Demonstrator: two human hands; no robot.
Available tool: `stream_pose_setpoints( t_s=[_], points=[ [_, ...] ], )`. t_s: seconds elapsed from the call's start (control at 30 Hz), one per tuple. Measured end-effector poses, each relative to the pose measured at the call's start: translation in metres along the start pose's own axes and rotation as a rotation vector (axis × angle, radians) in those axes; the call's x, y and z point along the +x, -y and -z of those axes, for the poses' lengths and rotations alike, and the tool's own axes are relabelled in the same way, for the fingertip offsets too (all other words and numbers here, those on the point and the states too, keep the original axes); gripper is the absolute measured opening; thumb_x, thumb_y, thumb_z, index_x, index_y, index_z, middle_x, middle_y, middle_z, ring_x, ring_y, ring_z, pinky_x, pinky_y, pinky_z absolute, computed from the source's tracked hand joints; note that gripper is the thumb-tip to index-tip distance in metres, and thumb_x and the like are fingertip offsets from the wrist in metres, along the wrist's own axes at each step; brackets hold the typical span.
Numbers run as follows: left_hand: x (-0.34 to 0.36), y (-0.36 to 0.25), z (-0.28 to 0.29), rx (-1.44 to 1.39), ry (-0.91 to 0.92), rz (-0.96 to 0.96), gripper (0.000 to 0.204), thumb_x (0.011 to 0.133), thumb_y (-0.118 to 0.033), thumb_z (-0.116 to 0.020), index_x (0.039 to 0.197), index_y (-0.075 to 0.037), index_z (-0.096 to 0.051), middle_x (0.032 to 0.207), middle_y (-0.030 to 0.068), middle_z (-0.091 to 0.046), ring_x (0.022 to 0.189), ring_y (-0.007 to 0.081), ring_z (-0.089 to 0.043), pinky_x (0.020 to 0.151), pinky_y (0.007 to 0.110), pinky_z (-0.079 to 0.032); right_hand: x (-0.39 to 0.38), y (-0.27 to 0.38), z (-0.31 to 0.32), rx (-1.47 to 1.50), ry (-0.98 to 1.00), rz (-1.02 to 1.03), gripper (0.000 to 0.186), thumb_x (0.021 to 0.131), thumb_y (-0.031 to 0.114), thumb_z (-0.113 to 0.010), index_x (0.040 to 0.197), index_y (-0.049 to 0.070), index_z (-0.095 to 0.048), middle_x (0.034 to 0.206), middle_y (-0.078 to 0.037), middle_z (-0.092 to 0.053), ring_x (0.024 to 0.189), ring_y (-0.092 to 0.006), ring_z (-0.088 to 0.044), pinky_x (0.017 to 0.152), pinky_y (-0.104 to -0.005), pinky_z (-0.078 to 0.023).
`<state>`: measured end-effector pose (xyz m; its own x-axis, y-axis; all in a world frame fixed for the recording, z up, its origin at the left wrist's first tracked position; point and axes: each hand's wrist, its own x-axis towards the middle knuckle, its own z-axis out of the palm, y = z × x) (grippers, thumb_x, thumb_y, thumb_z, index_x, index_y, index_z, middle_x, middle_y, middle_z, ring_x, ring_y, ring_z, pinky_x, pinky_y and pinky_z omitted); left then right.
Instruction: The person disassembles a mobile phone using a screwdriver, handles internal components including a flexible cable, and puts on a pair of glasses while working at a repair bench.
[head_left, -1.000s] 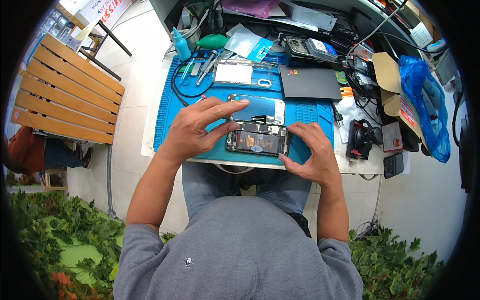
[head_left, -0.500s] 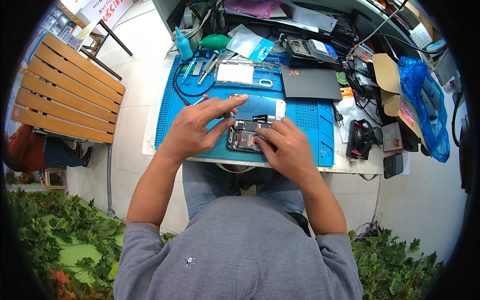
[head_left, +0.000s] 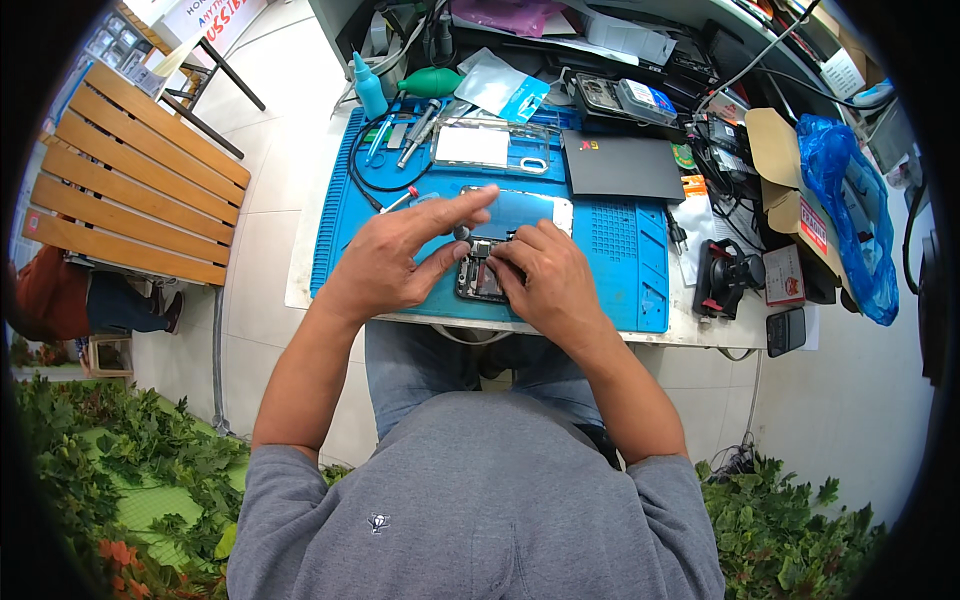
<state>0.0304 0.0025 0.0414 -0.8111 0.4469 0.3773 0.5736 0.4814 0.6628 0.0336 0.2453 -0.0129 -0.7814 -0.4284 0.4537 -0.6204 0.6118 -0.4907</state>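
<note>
An opened phone body (head_left: 480, 278), dark inside with exposed components, lies near the front of the blue work mat (head_left: 625, 290). Behind it is the detached screen panel (head_left: 532, 208), face down or up I cannot tell. My left hand (head_left: 405, 250) is at the phone's left end, with a small silver piece (head_left: 461, 232) between thumb and fingers. My right hand (head_left: 545, 270) is bent over the phone's middle and right, fingertips pressed together on its components; what they grip is too small to make out, and much of the phone is hidden beneath it.
Behind lie a clear case (head_left: 485, 145), tools (head_left: 415, 135), a blue bottle (head_left: 368, 88) and a black flat box (head_left: 620, 165). Cables, a black holder (head_left: 728, 280) and a cardboard box (head_left: 780, 170) crowd the right. A person's legs (head_left: 125, 300) show under a wooden slatted seat (head_left: 135, 180) at left.
My right hand has moved left from the phone's right end onto its middle, its fingers curling together there. My left hand has stayed nearly in place at the left end.
</note>
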Motion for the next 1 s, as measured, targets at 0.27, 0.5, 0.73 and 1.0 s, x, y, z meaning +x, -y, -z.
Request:
stream_pose_setpoints(
  t_s=[0.27,0.5,0.73,1.0],
  points=[
    [-0.003,0.007,-0.003,0.077,-0.011,0.003,0.071,0.091,0.000,-0.088,0.158,-0.014,-0.067,0.135,0.0126,-0.082,0.109,0.0246,-0.084,0.096,0.040,-0.067,0.002,0.001,0.001,0.013,-0.013,0.008,0.009,0.090,0.012,-0.084,0.094,0.005,-0.080,0.092,-0.007,-0.069,0.093,-0.0297,-0.065,0.081,-0.0452,-0.055],
    [-0.008,0.016,-0.010,-0.008,-0.111,-0.086,0.078,0.086,0.001,-0.093,0.159,-0.008,-0.065,0.122,0.0136,-0.084,0.103,0.0223,-0.084,0.089,0.036,-0.070,0.001,-0.001,0.002,0.017,-0.008,0.017,0.009,0.090,0.011,-0.084,0.094,0.004,-0.081,0.092,-0.008,-0.070,0.093,-0.0302,-0.065,0.081,-0.0450,-0.055],
    [-0.013,0.022,-0.015,-0.193,-0.264,0.013,0.081,0.088,0.003,-0.094,0.161,-0.002,-0.059,0.116,0.0140,-0.083,0.101,0.0196,-0.084,0.088,0.033,-0.070,0.000,-0.001,0.012,0.043,-0.016,0.007,0.008,0.089,0.009,-0.085,0.093,0.004,-0.081,0.091,-0.009,-0.070,0.092,-0.0307,-0.065,0.081,-0.0444,-0.055],
    [0.031,0.043,-0.007,-0.521,-0.553,0.274,0.076,0.096,0.003,-0.088,0.162,0.006,-0.051,0.112,0.0127,-0.079,0.102,0.0153,-0.078,0.090,0.030,-0.066,0.045,-0.020,0.034,-0.027,-0.112,0.057,0.011,0.089,0.006,-0.086,0.098,0.004,-0.081,0.093,-0.010,-0.071,0.094,-0.0326,-0.066,0.084,-0.0450,-0.056]
  ],
)
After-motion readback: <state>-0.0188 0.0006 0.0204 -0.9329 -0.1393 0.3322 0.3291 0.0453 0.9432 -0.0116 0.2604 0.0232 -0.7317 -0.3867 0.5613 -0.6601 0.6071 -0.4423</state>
